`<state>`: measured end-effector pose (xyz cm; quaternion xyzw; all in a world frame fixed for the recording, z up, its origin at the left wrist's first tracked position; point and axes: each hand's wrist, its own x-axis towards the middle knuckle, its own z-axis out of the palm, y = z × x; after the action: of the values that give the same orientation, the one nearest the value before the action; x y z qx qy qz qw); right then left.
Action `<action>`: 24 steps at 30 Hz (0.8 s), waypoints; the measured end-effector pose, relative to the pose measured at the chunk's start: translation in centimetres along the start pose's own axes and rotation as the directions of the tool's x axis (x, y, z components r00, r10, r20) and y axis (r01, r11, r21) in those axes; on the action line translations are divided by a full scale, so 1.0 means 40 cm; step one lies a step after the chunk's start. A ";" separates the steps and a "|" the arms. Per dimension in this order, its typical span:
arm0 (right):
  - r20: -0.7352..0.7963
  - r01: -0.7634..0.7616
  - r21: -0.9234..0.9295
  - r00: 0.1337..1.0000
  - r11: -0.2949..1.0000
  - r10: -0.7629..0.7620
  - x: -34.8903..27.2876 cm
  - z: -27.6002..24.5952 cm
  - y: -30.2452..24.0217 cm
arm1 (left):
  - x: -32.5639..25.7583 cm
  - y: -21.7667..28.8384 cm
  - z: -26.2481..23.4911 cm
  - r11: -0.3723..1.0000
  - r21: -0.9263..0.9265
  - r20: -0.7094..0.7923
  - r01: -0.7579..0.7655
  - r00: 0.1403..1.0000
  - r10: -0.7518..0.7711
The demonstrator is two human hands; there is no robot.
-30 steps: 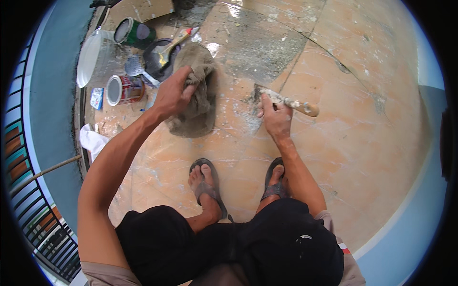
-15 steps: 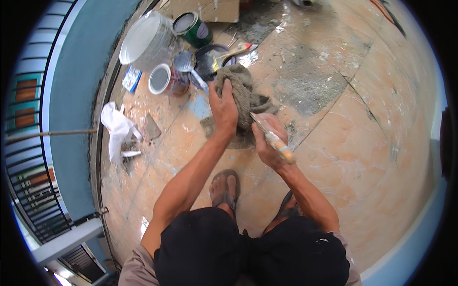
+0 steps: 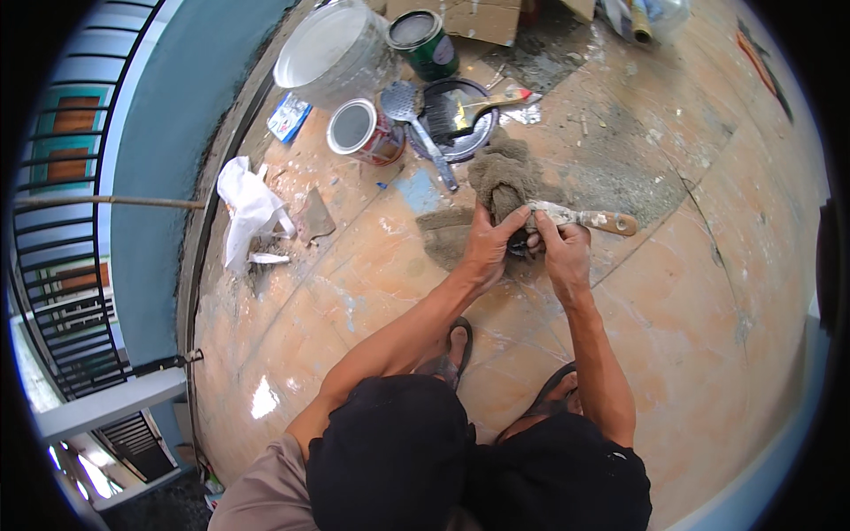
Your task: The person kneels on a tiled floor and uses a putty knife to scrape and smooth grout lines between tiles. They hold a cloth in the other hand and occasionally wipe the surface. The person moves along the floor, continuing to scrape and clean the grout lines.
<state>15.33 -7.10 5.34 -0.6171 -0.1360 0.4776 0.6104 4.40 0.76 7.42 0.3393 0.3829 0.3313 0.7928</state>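
Observation:
My left hand (image 3: 485,252) is closed round the lower part of a bunched grey-brown rag (image 3: 502,173), its thumb pointing right. Beside it, my right hand (image 3: 567,257) pinches a putty knife (image 3: 609,221) near its blade, the wooden handle sticking out to the right. The smeared whitish blade reaches left to the rag and my left thumb. Some fingers of both hands are hidden beneath the cloth. More of the brownish cloth (image 3: 443,234) hangs left of my left hand, near the tiles.
Ahead stand a translucent bucket (image 3: 323,57), a green can (image 3: 434,55) and a smaller can (image 3: 376,142). A slotted turner (image 3: 409,106) and a paintbrush (image 3: 491,100) rest at a dark round tray (image 3: 460,146). White plastic (image 3: 246,208) lies left, by the blue wall (image 3: 146,177).
The putty knife has swung from pointing down-right to lying nearly level, handle to the right. My hands have come closer together at the rag. The whole view has shifted.

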 end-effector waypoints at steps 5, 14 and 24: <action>0.045 -0.045 0.044 0.998 0.998 0.043 -0.010 -0.010 -0.018 | 0.028 0.002 -0.017 0.981 0.173 -0.007 -0.092 0.996 0.094; 0.061 0.584 -0.621 0.701 0.523 -0.710 -0.079 -0.138 -0.048 | 0.061 0.040 -0.035 0.939 0.277 0.042 -0.202 0.979 0.198; 0.415 0.562 -0.765 0.803 0.313 -0.428 -0.078 -0.093 -0.065 | 0.071 0.038 -0.027 0.966 0.192 -0.069 -0.171 0.980 0.188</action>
<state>17.62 -11.18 8.21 -0.7294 -0.5785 0.1719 0.3222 4.48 4.12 7.02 0.4300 0.4137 0.3792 0.7072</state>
